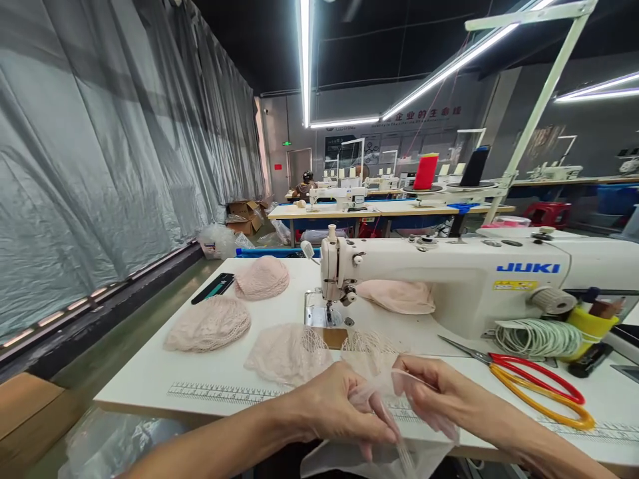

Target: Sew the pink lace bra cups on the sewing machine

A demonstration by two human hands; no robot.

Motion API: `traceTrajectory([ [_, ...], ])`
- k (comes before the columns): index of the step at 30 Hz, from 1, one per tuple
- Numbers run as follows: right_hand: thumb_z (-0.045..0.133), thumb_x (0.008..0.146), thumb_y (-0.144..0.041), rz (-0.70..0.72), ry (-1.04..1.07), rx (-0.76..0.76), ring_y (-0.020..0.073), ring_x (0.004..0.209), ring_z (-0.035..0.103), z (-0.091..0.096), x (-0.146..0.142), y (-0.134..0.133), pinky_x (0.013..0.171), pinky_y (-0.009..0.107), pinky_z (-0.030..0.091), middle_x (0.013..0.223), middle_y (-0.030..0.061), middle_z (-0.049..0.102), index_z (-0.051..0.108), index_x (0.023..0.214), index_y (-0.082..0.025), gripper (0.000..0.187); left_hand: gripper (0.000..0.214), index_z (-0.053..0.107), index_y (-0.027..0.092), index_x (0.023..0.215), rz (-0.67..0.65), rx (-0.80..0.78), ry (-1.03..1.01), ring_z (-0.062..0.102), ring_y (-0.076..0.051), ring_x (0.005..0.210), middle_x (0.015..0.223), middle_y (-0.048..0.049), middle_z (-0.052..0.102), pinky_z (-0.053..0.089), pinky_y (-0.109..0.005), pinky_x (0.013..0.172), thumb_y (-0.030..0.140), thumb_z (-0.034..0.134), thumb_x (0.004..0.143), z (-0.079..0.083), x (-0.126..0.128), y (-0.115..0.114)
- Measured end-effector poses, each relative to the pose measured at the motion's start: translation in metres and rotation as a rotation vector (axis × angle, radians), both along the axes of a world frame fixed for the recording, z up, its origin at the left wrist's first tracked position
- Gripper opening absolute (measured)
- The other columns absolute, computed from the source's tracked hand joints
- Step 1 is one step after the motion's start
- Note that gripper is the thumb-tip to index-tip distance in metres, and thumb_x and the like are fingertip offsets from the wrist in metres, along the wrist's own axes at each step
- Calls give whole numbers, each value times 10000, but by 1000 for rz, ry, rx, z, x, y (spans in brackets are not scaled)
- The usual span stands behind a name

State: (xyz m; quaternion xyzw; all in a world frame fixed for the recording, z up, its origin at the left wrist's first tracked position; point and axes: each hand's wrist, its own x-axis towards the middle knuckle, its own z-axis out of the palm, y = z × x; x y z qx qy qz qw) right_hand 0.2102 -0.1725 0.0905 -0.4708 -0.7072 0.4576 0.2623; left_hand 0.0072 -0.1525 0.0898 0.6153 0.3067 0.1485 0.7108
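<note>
My left hand [344, 409] and my right hand [434, 392] are both closed on a thin, see-through whitish plastic bag [379, 459] at the table's front edge. Some fingers of each hand show through the film. Just beyond them lie two pale, netted fabric caps, a left one [287, 352] and a right one [372, 349], the latter partly hidden by my hands. Behind these stands a white sewing machine [399, 259], its needle and presser foot [328, 311] over the metal plate.
More caps lie left, one cream [210, 324] and one pink [263, 276], beside a dark green-marked item [214, 287]. Pale fabric [397, 296] rests under the machine arm. Scissors [534, 386] and coiled cord [544, 338] lie right. A printed ruler [219, 392] runs along the front edge.
</note>
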Motion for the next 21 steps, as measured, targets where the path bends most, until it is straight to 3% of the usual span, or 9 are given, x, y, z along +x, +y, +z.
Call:
traceTrajectory([
  [2, 597, 678, -693, 61, -37, -18, 109, 543, 409, -3, 1, -1, 475, 204, 314, 581, -43, 435, 498, 628, -189, 517, 286, 621, 113, 640, -26, 64, 52, 459, -68, 451, 534, 41, 523, 385, -188, 466, 385, 690, 585, 1, -12, 5],
  [5, 579, 793, -497, 62, -168, 113, 130, 556, 474, -4, -4, 12, 500, 213, 366, 573, -26, 494, 549, 604, -194, 359, 179, 637, 129, 657, -75, 580, 301, 465, -72, 458, 496, 63, 474, 385, -176, 490, 291, 634, 734, 17, -33, 22],
  [7, 535, 829, -444, 15, -253, 337, 144, 529, 507, 6, -12, 29, 485, 227, 388, 563, -16, 543, 577, 620, -209, 318, 161, 628, 129, 607, -4, 1005, 493, 501, -95, 508, 482, 53, 468, 401, -202, 567, 177, 617, 760, 42, -46, 37],
  [10, 472, 870, -407, -116, -242, 707, 185, 594, 597, 32, -27, 51, 568, 272, 452, 649, 12, 639, 612, 717, -235, 270, 186, 640, 126, 723, 215, 1277, 543, 570, -164, 793, 775, -33, 619, 391, -319, 813, 93, 493, 832, 82, -62, 53],
  [12, 438, 903, -340, -237, -208, 1054, 199, 712, 651, 40, -36, 58, 670, 292, 483, 775, 28, 691, 634, 839, -256, 223, 219, 631, 150, 806, 364, 1648, 479, 562, -162, 911, 926, -45, 642, 354, -351, 882, 86, 434, 878, 94, -72, 56],
  [14, 429, 920, -248, -220, -215, 1318, 190, 858, 667, 29, -43, 62, 769, 287, 493, 973, 41, 703, 635, 1005, -275, 224, 207, 610, 153, 823, 411, 2054, 372, 572, -133, 886, 904, -23, 657, 357, -347, 896, 69, 433, 892, 85, -82, 57],
  [16, 430, 927, -187, -110, -280, 1325, 181, 958, 651, 0, -48, 67, 797, 267, 500, 1095, 65, 675, 625, 1085, -262, 261, 184, 587, 135, 786, 313, 2232, 377, 581, -121, 871, 863, -15, 662, 375, -340, 908, 47, 457, 882, 56, -91, 60],
  [19, 422, 945, -207, 34, -322, 1269, 180, 885, 665, -50, -55, 76, 743, 273, 523, 1006, 64, 705, 646, 986, -239, 230, 271, 534, 137, 660, 180, 2219, 558, 589, -106, 821, 775, -1, 642, 417, -338, 892, 19, 432, 881, 0, -101, 68],
  [21, 400, 957, -231, 107, -352, 1240, 189, 885, 662, -72, -59, 81, 747, 293, 520, 985, 61, 711, 638, 966, -230, 238, 284, 527, 144, 658, 152, 2142, 648, 582, -97, 784, 746, 10, 627, 433, -336, 887, 30, 418, 894, -30, -105, 74],
])
